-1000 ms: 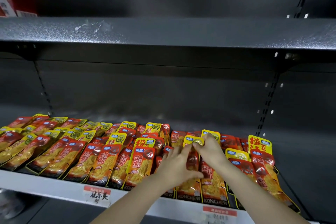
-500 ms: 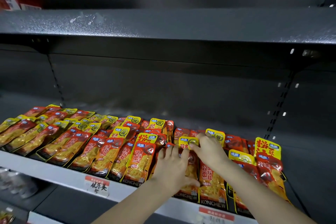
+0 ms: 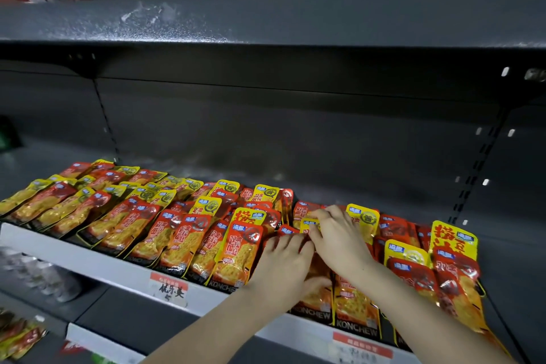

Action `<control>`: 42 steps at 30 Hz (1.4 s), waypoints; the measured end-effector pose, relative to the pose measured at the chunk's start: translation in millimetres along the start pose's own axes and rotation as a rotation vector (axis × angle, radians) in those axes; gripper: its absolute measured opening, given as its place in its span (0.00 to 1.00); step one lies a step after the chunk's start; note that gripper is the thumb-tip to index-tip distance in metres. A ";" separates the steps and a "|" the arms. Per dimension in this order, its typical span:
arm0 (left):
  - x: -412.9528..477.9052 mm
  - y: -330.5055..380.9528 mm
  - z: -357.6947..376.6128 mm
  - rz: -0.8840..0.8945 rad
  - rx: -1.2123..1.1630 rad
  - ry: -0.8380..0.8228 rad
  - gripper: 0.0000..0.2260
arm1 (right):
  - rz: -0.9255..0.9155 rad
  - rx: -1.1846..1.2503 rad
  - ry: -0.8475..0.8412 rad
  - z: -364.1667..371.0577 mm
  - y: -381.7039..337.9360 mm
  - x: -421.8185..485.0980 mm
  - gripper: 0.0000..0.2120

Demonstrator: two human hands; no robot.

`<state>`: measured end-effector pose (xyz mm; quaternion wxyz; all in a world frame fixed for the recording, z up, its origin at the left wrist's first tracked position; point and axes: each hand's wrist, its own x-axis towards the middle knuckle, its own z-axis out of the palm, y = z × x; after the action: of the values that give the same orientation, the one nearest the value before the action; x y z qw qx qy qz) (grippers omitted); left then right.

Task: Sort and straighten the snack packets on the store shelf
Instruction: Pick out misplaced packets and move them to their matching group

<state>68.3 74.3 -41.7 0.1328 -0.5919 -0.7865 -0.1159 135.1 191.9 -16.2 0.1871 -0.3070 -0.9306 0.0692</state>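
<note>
Red and yellow snack packets (image 3: 189, 242) lie in overlapping rows across the dark shelf (image 3: 339, 186), leaning back from its front rail. My left hand (image 3: 285, 267) lies flat, fingers straight, pressing on a red packet (image 3: 313, 298) near the front. My right hand (image 3: 339, 238) reaches over it and pinches the top edge of a small yellow packet (image 3: 308, 223) between thumb and fingers. Beside that hand stands another yellow packet (image 3: 365, 220). Packets at the far right (image 3: 455, 269) sit more loosely and tilted.
The white front rail (image 3: 97, 263) carries price labels (image 3: 168, 290). An upper shelf (image 3: 266, 24) overhangs close above. Behind the packets the shelf floor is bare up to the back panel (image 3: 295, 127). A lower shelf holds more packets (image 3: 17, 337) at bottom left.
My view has shifted left and down a little. Both hands have stayed on the same packets, the right hand sliding slightly forward over the yellow packet's top.
</note>
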 end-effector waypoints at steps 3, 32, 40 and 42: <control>1.4 -15.7 -5.5 0.025 -0.035 0.128 0.21 | -0.046 0.040 0.013 3.4 -13.9 7.7 0.15; 10.3 -168.5 -14.7 -0.010 -0.308 -0.089 0.39 | 0.628 0.788 0.190 37.2 -114.6 73.5 0.11; 12.0 -189.7 -27.0 -0.016 -0.886 0.141 0.32 | 0.340 1.090 0.533 15.0 -168.7 73.7 0.05; 15.8 -203.1 -37.7 -0.055 -0.973 0.193 0.18 | 0.293 1.191 0.440 16.2 -183.2 72.6 0.04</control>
<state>-128.5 20.4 -6.0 -0.0899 -0.5508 -0.6407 -0.5273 -24.9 88.1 35.7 0.5000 -0.2814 -0.6215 0.5334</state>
